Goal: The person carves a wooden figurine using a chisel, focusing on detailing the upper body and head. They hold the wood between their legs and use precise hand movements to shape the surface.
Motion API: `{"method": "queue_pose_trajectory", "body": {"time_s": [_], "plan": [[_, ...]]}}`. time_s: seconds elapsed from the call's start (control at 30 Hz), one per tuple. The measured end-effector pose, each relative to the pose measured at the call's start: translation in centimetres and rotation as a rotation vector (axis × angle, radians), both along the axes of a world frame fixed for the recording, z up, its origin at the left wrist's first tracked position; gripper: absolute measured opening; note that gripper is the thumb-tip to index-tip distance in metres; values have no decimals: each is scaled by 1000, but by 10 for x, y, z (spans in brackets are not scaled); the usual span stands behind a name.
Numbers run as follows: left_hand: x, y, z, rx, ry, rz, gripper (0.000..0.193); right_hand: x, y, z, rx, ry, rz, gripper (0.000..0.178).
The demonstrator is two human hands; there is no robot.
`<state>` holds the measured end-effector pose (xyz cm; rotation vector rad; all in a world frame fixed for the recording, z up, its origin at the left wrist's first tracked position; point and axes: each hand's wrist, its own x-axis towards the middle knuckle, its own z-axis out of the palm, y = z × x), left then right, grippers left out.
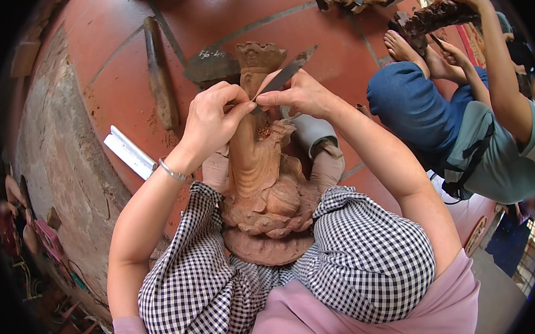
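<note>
A carved wooden statue [262, 185] of a seated figure on a lotus base stands upright between my knees, which are covered in black-and-white checked cloth. My left hand [213, 118] rests against the statue's upper part and pinches the tip of a flat dark blade [284, 76]. My right hand [300, 96] grips the same blade a little higher, its edge set against the figure near the neck. The statue's crowned head [260, 58] shows just above my fingers.
A long wooden tool [160, 73] and a white metal strip [130, 153] lie on the red tiled floor [116, 48] at left. A grey cylinder [314, 131] lies behind the statue. Another person [458, 120] sits at right, holding a dark carving [438, 16].
</note>
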<state>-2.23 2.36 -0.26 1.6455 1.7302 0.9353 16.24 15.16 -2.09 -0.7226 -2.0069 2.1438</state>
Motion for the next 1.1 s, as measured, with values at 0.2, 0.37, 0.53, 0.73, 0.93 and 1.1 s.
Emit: {"method": "queue_pose_trajectory", "body": {"time_s": [0.2,0.37,0.53,0.73,0.93,1.1], "plan": [[-1,-15,-4,129,-122,-94,14,1,-16,-5,141,107,-24,26],[-6,-3,-6,-23,7,-37,12,-2,-1,8,-53,-110,3,21],[-12,2,-13,-174,-340,104,20,-2,-6,3,-157,-71,-124,26],[-16,-20,-19,-207,-559,178,23,3,-12,7,-96,-106,-79,23],[3,-26,-11,91,-260,20,15,-1,-21,5,55,34,-53,23],[-3,-9,-11,-51,-186,71,15,-5,-8,17,3,-175,-44,24]]}}
